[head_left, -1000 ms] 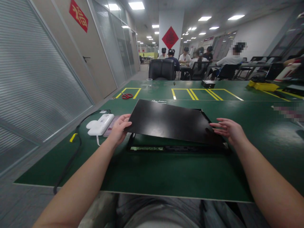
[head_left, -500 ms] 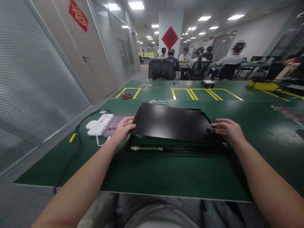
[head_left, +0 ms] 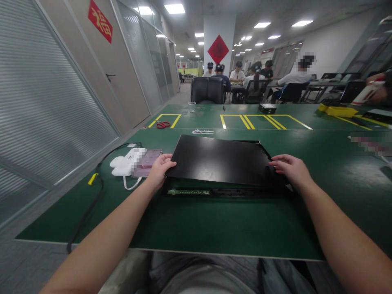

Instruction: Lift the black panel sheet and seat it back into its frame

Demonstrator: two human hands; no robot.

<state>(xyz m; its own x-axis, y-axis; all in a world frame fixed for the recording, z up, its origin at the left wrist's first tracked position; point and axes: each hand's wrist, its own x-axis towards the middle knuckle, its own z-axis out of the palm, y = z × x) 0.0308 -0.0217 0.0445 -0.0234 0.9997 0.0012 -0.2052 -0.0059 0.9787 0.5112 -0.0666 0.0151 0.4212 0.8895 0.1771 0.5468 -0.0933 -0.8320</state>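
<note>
A glossy black flat panel (head_left: 222, 159) lies slightly tilted above a shallow black frame (head_left: 245, 192), its left end raised. Along the frame's near side runs a strip of green circuit board (head_left: 189, 192). My left hand (head_left: 159, 170) is closed on the panel's left edge, thumb on top and fingers partly hidden beneath. At the opposite end my right hand (head_left: 290, 170) pinches the panel's right edge, close to the frame's corner. Most of the frame's inside is hidden under the panel.
Left of the panel are a phone (head_left: 149, 160) and white charging devices (head_left: 122, 166) with a cable. Farther back lie red-handled scissors (head_left: 163, 124), small white pieces (head_left: 202, 132), a black box (head_left: 267, 108) and a yellow tray (head_left: 338, 110). Several people sit at tables beyond.
The panel's raised left end has come down slightly. My right hand's fingers have drawn in from a looser spread and closed at the panel's right edge.
</note>
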